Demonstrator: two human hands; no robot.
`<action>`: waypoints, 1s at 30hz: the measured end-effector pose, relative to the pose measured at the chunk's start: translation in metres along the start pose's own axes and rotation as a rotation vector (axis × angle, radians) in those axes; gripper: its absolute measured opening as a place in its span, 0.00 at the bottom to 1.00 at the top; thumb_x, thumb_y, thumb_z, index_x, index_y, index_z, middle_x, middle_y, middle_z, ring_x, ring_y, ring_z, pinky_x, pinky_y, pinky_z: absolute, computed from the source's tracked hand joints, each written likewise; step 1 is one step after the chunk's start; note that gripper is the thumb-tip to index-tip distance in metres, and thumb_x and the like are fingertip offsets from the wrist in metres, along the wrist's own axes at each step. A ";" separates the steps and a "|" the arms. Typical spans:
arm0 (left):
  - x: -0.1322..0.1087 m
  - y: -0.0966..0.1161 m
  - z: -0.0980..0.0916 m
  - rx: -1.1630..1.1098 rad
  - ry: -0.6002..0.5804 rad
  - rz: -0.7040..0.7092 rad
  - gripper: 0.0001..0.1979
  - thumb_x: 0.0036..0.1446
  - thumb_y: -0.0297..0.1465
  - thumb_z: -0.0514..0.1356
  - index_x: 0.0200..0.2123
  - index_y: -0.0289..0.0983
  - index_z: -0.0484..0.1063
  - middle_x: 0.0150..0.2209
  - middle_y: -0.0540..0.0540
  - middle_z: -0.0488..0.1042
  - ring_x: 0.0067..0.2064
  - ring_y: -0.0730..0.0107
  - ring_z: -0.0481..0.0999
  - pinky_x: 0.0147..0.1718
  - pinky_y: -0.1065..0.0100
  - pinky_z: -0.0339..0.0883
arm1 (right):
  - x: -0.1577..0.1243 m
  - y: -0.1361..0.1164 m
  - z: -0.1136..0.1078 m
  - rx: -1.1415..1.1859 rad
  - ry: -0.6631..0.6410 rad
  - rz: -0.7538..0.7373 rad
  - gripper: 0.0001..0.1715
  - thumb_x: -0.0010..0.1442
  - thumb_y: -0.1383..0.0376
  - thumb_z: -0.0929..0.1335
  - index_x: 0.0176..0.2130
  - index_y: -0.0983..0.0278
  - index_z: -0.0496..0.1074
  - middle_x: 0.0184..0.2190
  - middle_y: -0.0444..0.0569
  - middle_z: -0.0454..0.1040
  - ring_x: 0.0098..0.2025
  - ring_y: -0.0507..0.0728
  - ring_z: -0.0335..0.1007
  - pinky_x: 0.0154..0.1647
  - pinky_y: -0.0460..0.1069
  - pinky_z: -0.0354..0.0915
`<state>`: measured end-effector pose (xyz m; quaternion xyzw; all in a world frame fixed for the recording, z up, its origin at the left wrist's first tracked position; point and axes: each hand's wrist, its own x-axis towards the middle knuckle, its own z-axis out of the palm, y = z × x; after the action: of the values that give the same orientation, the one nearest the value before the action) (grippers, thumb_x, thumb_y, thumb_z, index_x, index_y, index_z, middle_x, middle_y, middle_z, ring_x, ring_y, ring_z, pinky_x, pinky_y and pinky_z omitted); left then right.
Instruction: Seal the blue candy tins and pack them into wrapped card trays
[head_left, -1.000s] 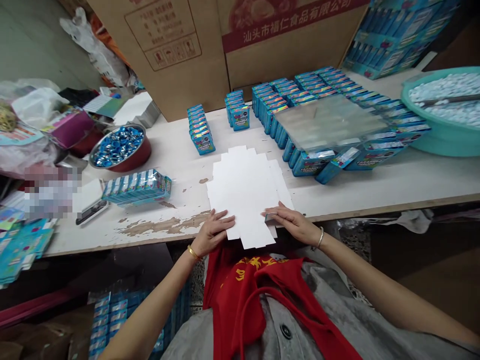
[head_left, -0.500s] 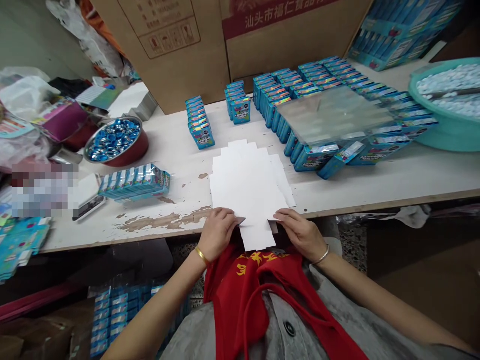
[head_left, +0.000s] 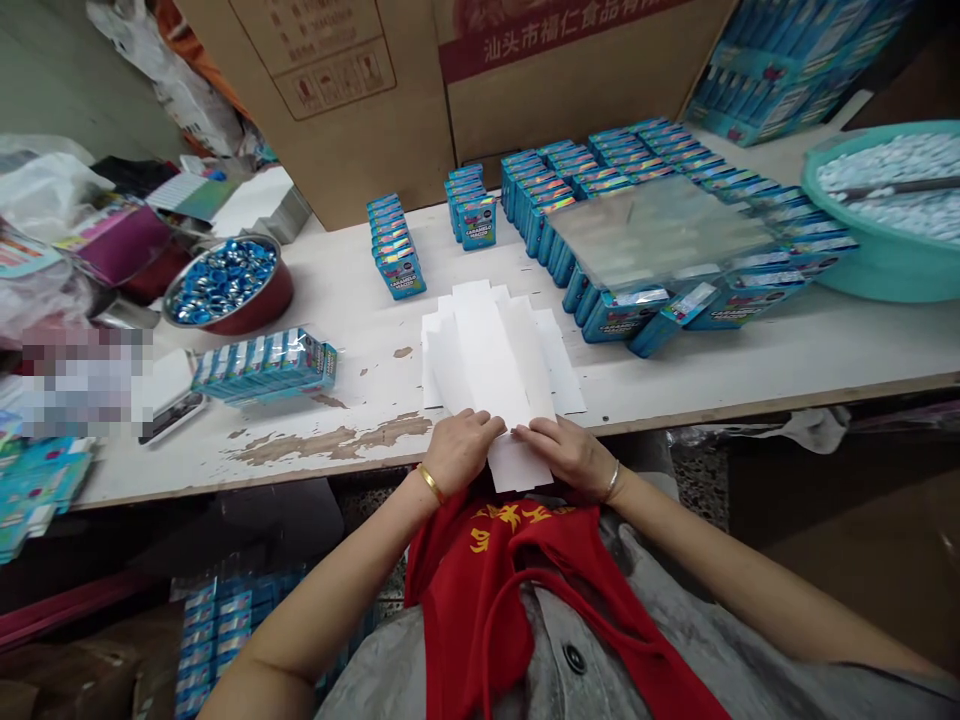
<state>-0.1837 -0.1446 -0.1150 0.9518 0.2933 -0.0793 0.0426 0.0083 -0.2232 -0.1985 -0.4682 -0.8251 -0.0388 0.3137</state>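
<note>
A white cardboard blank lies over other white blanks at the table's front edge, its near flap jutting out above my red apron. My left hand, with a gold bracelet at the wrist, grips the near left edge of the cardboard. Its near right edge is pinched in my right hand, which wears a silver bracelet. Both sides of the blank bend upward and the hands nearly meet at its middle. My fingers partly hide the folds beneath them.
Blue candy boxes stand in rows at the back, and a clear sheet lies over the right group. A wrapped box pack, a phone and a bowl of blue-wrapped sweets are left. A turquoise basin stands far right.
Both hands have moved inward, toward each other. The sides of the white cardboard blank, flat before, are now bent up and in.
</note>
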 end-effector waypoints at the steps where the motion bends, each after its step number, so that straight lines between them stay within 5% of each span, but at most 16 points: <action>1: 0.000 0.000 -0.001 0.017 -0.017 0.027 0.09 0.64 0.28 0.50 0.42 0.39 0.69 0.36 0.46 0.73 0.39 0.64 0.70 0.31 0.65 0.61 | -0.004 0.001 -0.003 0.027 -0.043 -0.025 0.28 0.61 0.76 0.57 0.60 0.66 0.60 0.44 0.57 0.72 0.39 0.57 0.69 0.38 0.53 0.69; 4: -0.001 -0.002 -0.005 0.036 -0.032 0.112 0.12 0.64 0.29 0.49 0.47 0.37 0.68 0.38 0.43 0.72 0.41 0.62 0.69 0.35 0.63 0.62 | -0.014 0.003 -0.015 0.089 -0.203 -0.053 0.38 0.57 0.73 0.60 0.65 0.68 0.51 0.57 0.61 0.64 0.51 0.63 0.65 0.48 0.59 0.67; 6: -0.005 -0.004 -0.009 0.002 -0.024 0.193 0.18 0.63 0.38 0.52 0.52 0.35 0.65 0.42 0.40 0.71 0.44 0.59 0.68 0.39 0.61 0.63 | -0.017 0.004 -0.019 0.088 -0.281 -0.053 0.42 0.56 0.69 0.63 0.66 0.70 0.47 0.62 0.61 0.59 0.54 0.66 0.61 0.51 0.62 0.65; 9: -0.010 -0.006 -0.012 -0.031 -0.017 0.283 0.36 0.53 0.52 0.57 0.56 0.32 0.61 0.48 0.36 0.69 0.48 0.53 0.66 0.44 0.58 0.63 | -0.016 0.002 -0.013 0.068 -0.236 -0.026 0.41 0.57 0.68 0.63 0.67 0.69 0.47 0.61 0.60 0.61 0.54 0.66 0.61 0.51 0.62 0.65; 11: -0.011 -0.006 -0.014 -0.012 -0.037 0.273 0.32 0.56 0.49 0.57 0.56 0.33 0.62 0.48 0.36 0.69 0.49 0.54 0.67 0.43 0.58 0.63 | -0.013 -0.002 -0.006 0.084 -0.134 0.000 0.39 0.59 0.72 0.61 0.67 0.67 0.48 0.58 0.60 0.65 0.54 0.64 0.62 0.51 0.61 0.66; 14: -0.003 -0.005 -0.017 -0.030 -0.107 0.187 0.16 0.64 0.36 0.49 0.51 0.39 0.68 0.42 0.41 0.74 0.43 0.62 0.72 0.39 0.65 0.64 | -0.004 -0.008 0.000 0.147 0.020 0.066 0.37 0.61 0.75 0.57 0.67 0.63 0.46 0.55 0.57 0.70 0.53 0.61 0.66 0.49 0.59 0.69; 18: 0.019 -0.005 -0.026 -0.173 -0.148 -0.073 0.15 0.64 0.39 0.50 0.44 0.42 0.73 0.35 0.46 0.77 0.38 0.64 0.76 0.34 0.69 0.63 | 0.003 -0.015 0.002 0.141 0.199 0.183 0.39 0.64 0.72 0.59 0.68 0.58 0.38 0.63 0.59 0.58 0.58 0.61 0.64 0.48 0.57 0.71; 20: 0.030 -0.004 -0.030 -0.221 -0.156 -0.190 0.14 0.62 0.40 0.53 0.46 0.42 0.72 0.37 0.46 0.78 0.40 0.62 0.77 0.35 0.67 0.65 | 0.002 -0.016 0.005 0.067 0.200 0.178 0.38 0.64 0.73 0.58 0.68 0.57 0.40 0.65 0.58 0.54 0.57 0.61 0.64 0.48 0.57 0.71; 23: 0.034 -0.002 -0.029 -0.270 -0.136 -0.262 0.19 0.59 0.37 0.56 0.53 0.39 0.67 0.40 0.43 0.78 0.44 0.58 0.76 0.41 0.63 0.68 | -0.001 -0.015 0.010 -0.031 0.070 0.150 0.34 0.63 0.75 0.56 0.66 0.59 0.49 0.62 0.57 0.61 0.47 0.60 0.70 0.45 0.58 0.72; 26: 0.016 0.002 -0.016 -0.369 0.130 -0.243 0.23 0.60 0.33 0.56 0.58 0.36 0.61 0.52 0.37 0.71 0.53 0.58 0.71 0.50 0.60 0.66 | -0.003 -0.014 0.013 -0.068 -0.016 0.156 0.33 0.63 0.75 0.55 0.65 0.61 0.53 0.60 0.55 0.64 0.42 0.61 0.70 0.42 0.60 0.71; 28: -0.002 0.006 0.000 -0.439 0.457 -0.272 0.29 0.59 0.33 0.56 0.62 0.35 0.53 0.63 0.34 0.57 0.63 0.56 0.59 0.59 0.56 0.58 | -0.003 -0.014 0.012 -0.084 -0.022 0.144 0.33 0.63 0.75 0.55 0.65 0.62 0.54 0.60 0.54 0.64 0.41 0.61 0.69 0.42 0.59 0.71; 30: -0.016 0.013 0.019 -0.564 0.654 -0.344 0.38 0.58 0.32 0.56 0.66 0.36 0.39 0.68 0.34 0.43 0.68 0.56 0.46 0.64 0.54 0.49 | -0.001 -0.014 0.011 -0.104 -0.017 0.128 0.33 0.63 0.75 0.55 0.65 0.63 0.55 0.60 0.54 0.65 0.41 0.60 0.69 0.42 0.59 0.70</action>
<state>-0.1922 -0.1666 -0.1301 0.8156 0.4549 0.3021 0.1915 -0.0078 -0.2280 -0.2048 -0.5358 -0.7931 -0.0573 0.2838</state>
